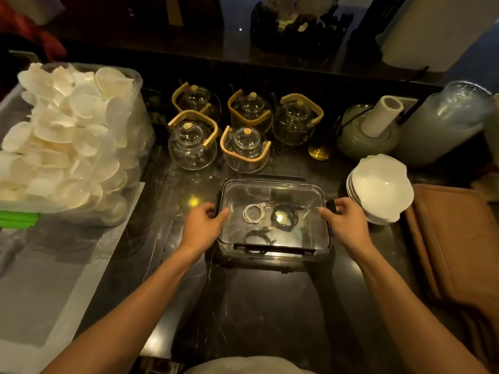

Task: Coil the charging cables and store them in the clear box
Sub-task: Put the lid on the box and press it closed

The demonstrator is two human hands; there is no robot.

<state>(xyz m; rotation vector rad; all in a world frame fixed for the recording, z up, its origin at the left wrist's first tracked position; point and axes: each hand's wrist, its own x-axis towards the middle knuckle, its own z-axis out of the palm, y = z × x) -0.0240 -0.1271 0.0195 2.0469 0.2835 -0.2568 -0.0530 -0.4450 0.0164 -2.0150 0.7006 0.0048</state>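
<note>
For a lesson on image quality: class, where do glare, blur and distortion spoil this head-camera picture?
Head view: dim, warm light; a lamp glint sits on the black coiled cable in the clear box, more glints on the dark countertop; the far background is blurred; wide-angle bending curves the edges.

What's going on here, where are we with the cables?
A person holds the clear box on the dark counter, left hand at its left side, right hand at its right, fingers curled at the side latches. The lid appears to be on. Inside lie three coiled cables: a white cable and two black cables. Glass teapots stand behind the box, and white bowls to its right.
</note>
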